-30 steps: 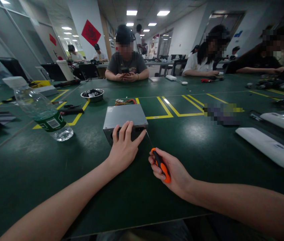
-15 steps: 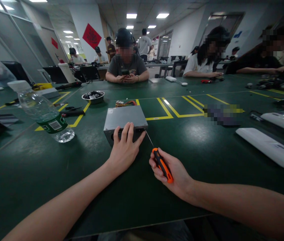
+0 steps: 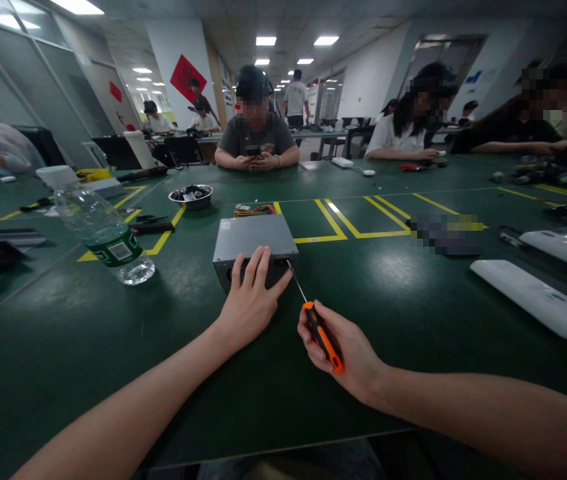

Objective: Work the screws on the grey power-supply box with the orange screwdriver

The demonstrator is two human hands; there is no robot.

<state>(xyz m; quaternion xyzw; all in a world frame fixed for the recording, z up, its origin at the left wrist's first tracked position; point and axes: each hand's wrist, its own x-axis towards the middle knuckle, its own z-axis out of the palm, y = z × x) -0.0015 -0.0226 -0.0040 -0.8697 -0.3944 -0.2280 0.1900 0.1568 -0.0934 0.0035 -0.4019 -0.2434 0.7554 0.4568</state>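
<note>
Screwdriver (image 3: 324,339) tip's a bit further in from the R corner of the box (image 3: 255,235) now, R hand (image 3: 351,347) wrapped round its handle, L hand (image 3: 248,303) spread, not clutching, on the box's near side, prob. to steady it on the table (image 3: 413,327).

Left forearm (image 3: 143,403) and right forearm (image 3: 463,403) were bare.
Both tapered to slim wrists (image 3: 378,387); dark clothing (image 3: 288,467) showed at bottom of view, too dim to detail.

A clear bottle (image 3: 99,227) stands left of a metal bowl (image 3: 197,203).
</note>
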